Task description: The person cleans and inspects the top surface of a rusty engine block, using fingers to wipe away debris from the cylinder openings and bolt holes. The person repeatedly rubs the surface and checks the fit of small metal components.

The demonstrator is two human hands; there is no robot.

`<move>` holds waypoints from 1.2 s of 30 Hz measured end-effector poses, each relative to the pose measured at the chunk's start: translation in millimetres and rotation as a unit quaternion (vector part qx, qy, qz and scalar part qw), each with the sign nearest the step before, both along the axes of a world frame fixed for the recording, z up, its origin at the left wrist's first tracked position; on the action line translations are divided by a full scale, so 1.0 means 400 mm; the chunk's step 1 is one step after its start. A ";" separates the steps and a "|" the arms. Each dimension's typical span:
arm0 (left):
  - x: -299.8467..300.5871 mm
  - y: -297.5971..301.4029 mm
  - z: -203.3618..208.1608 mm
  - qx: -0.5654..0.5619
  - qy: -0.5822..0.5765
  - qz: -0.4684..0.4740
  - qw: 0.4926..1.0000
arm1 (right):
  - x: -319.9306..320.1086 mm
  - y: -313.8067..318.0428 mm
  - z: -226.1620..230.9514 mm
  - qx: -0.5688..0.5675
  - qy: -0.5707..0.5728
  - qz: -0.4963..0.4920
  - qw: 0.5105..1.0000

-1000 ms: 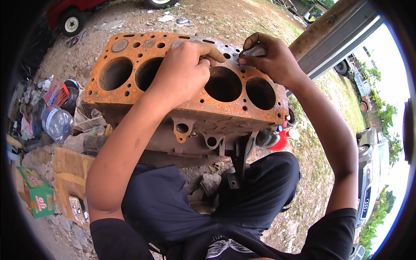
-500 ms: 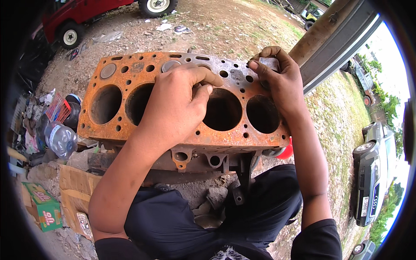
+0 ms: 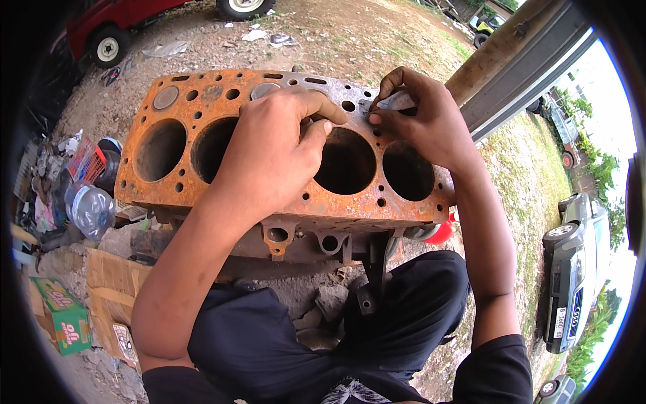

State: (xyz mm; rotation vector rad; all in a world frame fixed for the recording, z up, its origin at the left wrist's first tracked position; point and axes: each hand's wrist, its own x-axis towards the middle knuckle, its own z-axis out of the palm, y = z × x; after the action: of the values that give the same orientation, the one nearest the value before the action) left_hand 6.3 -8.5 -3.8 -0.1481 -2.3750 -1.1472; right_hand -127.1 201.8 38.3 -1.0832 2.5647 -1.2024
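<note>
Near far-right corner of engine block [image 3: 346,207]: right hand [image 3: 431,122] pinches pale piece [image 3: 398,101], likely for control.
Mid-block: left hand [image 3: 272,141] curled, grip unclear.

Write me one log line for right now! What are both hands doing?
left hand: over block, grip unclear | right hand: pinching pale piece over block's right part | block: mostly rusty orange
</note>
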 end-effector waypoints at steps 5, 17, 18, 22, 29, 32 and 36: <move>0.000 0.002 -0.001 -0.013 0.009 0.005 1.000 | 0.026 0.012 -0.019 0.019 0.092 -0.016 0.995; 0.002 0.002 -0.002 0.012 0.002 0.018 1.000 | 0.028 0.014 -0.015 0.057 0.139 -0.017 0.989; 0.001 0.005 -0.003 0.013 -0.002 0.017 1.000 | 0.025 0.018 -0.013 0.049 0.101 -0.006 0.994; -0.005 0.000 -0.013 -0.001 0.036 0.009 0.999 | -0.014 0.009 -0.004 0.012 -0.022 0.005 1.000; 0.005 0.002 0.001 0.026 -0.012 0.012 1.000 | -0.002 0.004 0.008 0.062 0.005 -0.006 0.998; -0.004 0.000 -0.010 0.016 0.024 -0.002 1.000 | -0.055 0.002 -0.006 0.064 0.050 0.001 0.997; -0.005 -0.009 -0.015 0.039 0.010 -0.008 0.999 | -0.032 -0.033 0.037 0.141 0.044 -0.028 0.989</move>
State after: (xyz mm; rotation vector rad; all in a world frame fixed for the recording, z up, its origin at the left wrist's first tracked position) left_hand 4.3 -11.9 -9.7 -0.1516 -2.3118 -1.2378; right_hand -139.9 188.7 53.3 -1.0273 2.7396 -0.7825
